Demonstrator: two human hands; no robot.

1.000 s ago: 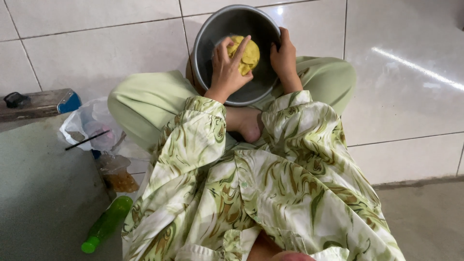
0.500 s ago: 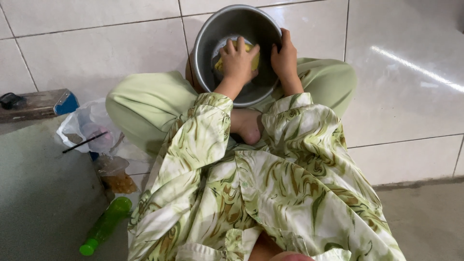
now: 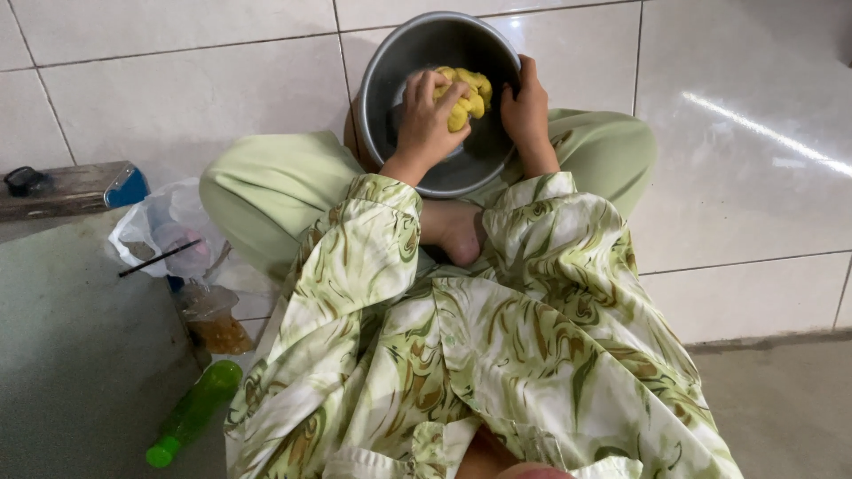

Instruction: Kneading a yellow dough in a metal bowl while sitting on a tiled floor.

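Note:
A round steel bowl rests between my crossed legs on the tiled floor. Inside it lies a lump of yellow dough. My left hand is curled into a fist and presses its knuckles down on the dough. My right hand grips the bowl's right rim, thumb inside the bowl, steadying it. My arms are in loose green-and-cream patterned sleeves, and my bare foot shows just below the bowl.
At the left lie a clear plastic bag with a dark stick across it, a small bag of brownish contents, and a green plastic bottle on its side. A wooden block with a blue end sits farther left. A grey floor step borders the white tiles.
My left hand went from an open palm cupping the dough to a fist pressing down into it. The right hand has stayed on the bowl's rim.

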